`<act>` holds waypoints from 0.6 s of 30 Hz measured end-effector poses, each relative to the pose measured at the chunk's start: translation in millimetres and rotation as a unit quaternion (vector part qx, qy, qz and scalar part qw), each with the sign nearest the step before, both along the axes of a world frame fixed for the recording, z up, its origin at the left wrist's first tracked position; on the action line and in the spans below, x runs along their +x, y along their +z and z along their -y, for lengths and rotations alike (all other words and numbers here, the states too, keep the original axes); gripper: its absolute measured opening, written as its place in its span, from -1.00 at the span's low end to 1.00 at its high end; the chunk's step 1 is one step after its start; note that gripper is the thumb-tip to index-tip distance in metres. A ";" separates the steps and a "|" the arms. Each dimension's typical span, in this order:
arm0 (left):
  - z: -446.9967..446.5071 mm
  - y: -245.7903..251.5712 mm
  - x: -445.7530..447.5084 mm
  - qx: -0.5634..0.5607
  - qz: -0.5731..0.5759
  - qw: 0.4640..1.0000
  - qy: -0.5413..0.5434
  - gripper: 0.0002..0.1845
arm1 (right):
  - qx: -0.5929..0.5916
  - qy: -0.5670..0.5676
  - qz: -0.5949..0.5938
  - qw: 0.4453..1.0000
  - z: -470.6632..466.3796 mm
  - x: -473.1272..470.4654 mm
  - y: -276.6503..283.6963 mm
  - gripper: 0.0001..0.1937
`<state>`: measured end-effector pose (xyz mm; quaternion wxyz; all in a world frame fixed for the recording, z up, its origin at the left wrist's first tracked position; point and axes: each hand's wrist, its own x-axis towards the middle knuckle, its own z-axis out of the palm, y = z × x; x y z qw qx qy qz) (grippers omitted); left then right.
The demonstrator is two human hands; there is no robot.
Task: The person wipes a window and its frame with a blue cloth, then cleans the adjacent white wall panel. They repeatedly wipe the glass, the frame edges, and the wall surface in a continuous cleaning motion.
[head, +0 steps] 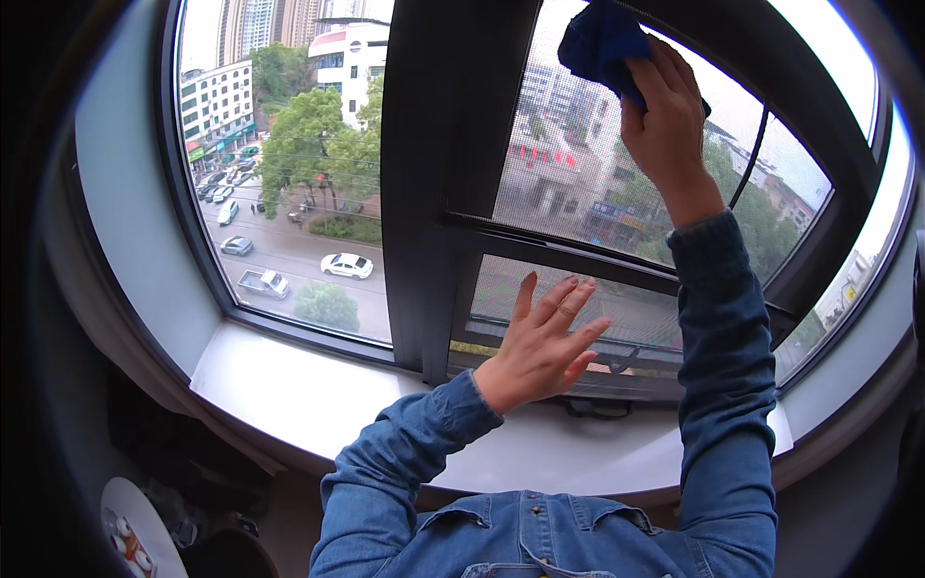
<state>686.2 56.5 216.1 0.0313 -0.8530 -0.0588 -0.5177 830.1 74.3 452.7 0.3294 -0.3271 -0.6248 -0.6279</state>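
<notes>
My right hand [668, 123] grips a dark blue cloth [603, 47] high up, against the mesh insect screen [571, 166] of the window near its dark upper frame. Lower and to the left, my left hand [545, 343] is raised with its fingers spread, holding nothing. It lies before the lower screen panel [636, 303]; whether its fingertips touch the mesh cannot be told. A dark crossbar [564, 246] divides the upper and lower panels.
A white windowsill [289, 390] runs below the window, with a black handle [596, 410] at the frame's bottom. A wide dark post [423, 166] separates the left glass pane [289, 217] from the screens. At lower left stands a round white surface [155, 531] with small items.
</notes>
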 end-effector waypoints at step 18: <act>-20.8 2.2 -57.2 -0.021 0.038 0.996 0.078 -0.58 | -0.064 0.047 0.058 0.995 -22.8 -48.3 -9.1 -0.62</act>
